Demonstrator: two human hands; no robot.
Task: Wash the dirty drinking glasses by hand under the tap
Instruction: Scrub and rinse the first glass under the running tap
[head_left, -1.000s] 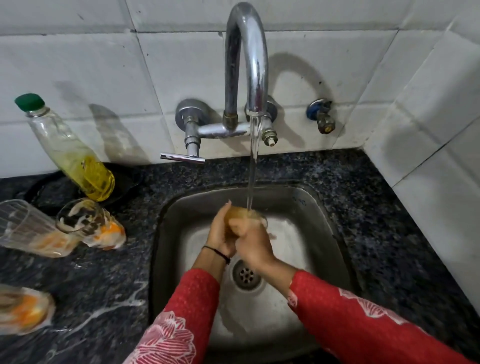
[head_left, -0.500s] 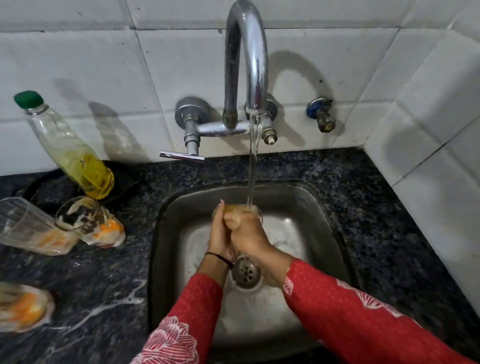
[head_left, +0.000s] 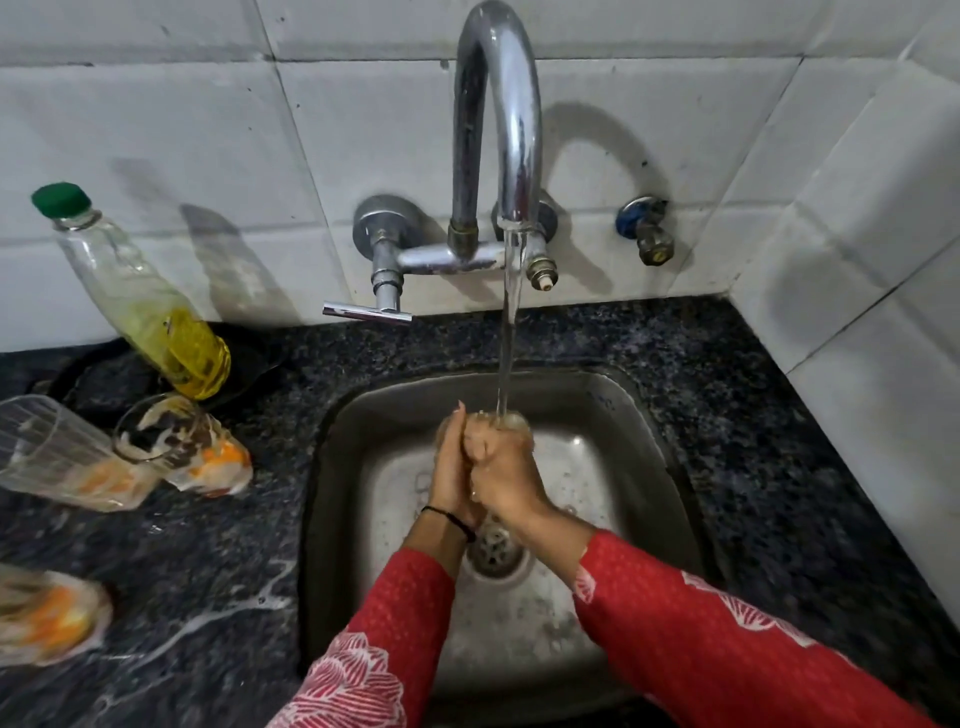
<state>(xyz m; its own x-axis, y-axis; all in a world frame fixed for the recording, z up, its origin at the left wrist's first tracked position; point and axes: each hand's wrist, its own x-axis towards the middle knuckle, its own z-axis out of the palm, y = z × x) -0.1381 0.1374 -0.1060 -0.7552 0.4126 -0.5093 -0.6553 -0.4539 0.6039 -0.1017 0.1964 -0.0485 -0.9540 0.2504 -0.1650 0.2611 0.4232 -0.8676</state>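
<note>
Clear drinking glass (head_left: 518, 422) held over the steel sink (head_left: 613, 405), right under the water stream (head_left: 511, 322) from the tap (head_left: 498, 104), nearly all covered by both hands, just a bit of rim visible at the top. Right hand (head_left: 506, 470) on the near-right side, fingers (head_left: 480, 446) curled round the glass, firm-looking grip. Left hand (head_left: 448, 467) pressed on the left side, fingers (head_left: 456, 426) straight and pointing up, laid flat against the glass and the right knuckles, not seen wrapping; thumb hidden. Long axis judged roughly upright, mouth up toward the stream, base down by the palms, above the drain (head_left: 493, 545); exact tilt impossible to tell under the hands. Step judged as rinsing and rubbing glass 1 of 4. Key relation for the next move: grip carried by the right hand alone, left hand merely resting, so free to rub or reach away. 3 more dirty glasses on the dark stone surface (head_left: 753, 415), well apart to the left of the sink: ribbed glass (head_left: 57, 452), orange-stained glass (head_left: 197, 447) just beside it, blurred glass (head_left: 47, 613) nearer the camera. All on the left hand's side, far from the right. Bottle of yellow liquid (head_left: 145, 301) behind them by the tiled wall.
</note>
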